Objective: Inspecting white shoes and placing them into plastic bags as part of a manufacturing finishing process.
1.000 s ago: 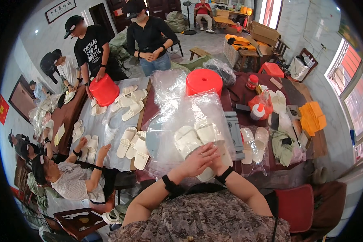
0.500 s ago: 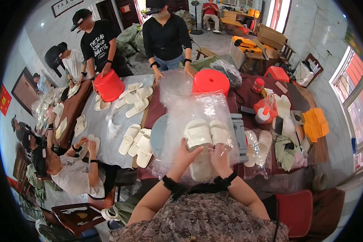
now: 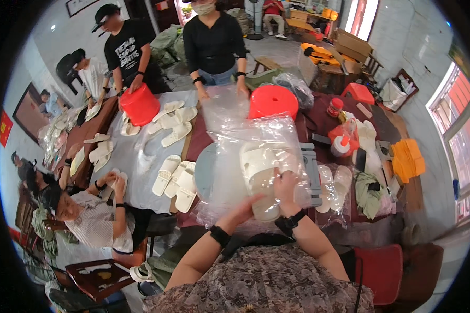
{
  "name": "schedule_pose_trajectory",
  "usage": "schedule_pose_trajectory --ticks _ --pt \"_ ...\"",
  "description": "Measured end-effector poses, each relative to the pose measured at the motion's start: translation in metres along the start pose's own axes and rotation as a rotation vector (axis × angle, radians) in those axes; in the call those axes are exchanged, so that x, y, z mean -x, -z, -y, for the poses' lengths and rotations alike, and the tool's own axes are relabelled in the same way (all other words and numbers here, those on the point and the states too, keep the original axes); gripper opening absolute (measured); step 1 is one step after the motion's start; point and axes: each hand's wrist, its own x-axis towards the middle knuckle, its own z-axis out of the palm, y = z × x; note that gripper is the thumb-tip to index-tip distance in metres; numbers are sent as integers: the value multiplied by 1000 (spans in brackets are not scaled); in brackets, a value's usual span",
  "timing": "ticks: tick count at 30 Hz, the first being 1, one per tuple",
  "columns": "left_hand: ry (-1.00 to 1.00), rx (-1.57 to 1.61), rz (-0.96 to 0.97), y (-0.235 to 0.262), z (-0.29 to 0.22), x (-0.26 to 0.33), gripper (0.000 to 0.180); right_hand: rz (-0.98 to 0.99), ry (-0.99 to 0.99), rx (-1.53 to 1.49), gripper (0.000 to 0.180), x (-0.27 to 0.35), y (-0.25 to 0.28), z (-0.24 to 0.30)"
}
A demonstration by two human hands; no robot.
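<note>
A pair of cream slippers [image 3: 259, 160] lies before me, partly in or under a clear plastic bag [image 3: 222, 172]. My left hand [image 3: 244, 209] is low at the near left side of the pair, its visible fingers stretched out against the heel end of a slipper. My right hand [image 3: 285, 190] is closed at the near edge of the bag, over the right slipper; whether it grips film, slipper or both is partly hidden. Beneath the bag show a round blue-grey surface [image 3: 206, 167] and a grey plastic piece [image 3: 310, 175].
Several cream slippers [image 3: 175, 134] lie to the left, a bagged pair [image 3: 334, 188] to the right. Across the table a person in black handles clear film [image 3: 224, 101] beside a red stool [image 3: 273, 102]. A white bottle [image 3: 341, 146] stands at right. Other people work at left.
My left hand has slid down off the slipper's upper part toward its heel. My right hand has moved up and closed over the right slipper. The bag film has shifted over the pair.
</note>
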Motion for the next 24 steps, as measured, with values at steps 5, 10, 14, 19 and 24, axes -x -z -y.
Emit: schedule_pose_trajectory --ticks 5,10,14,19,24 --pt "-88 57 27 -12 -34 15 71 144 137 -147 32 12 -2 9" --pt "-61 188 149 -7 -26 21 82 283 171 -301 32 16 2 3" --pt "141 139 155 -7 -17 24 91 78 334 -69 35 11 -30 -14" --pt "264 -335 -139 12 -26 29 85 195 129 20 38 -1 -22 -4" --pt "159 -1637 -707 -74 -72 61 72 347 273 115 54 11 -21 -26"
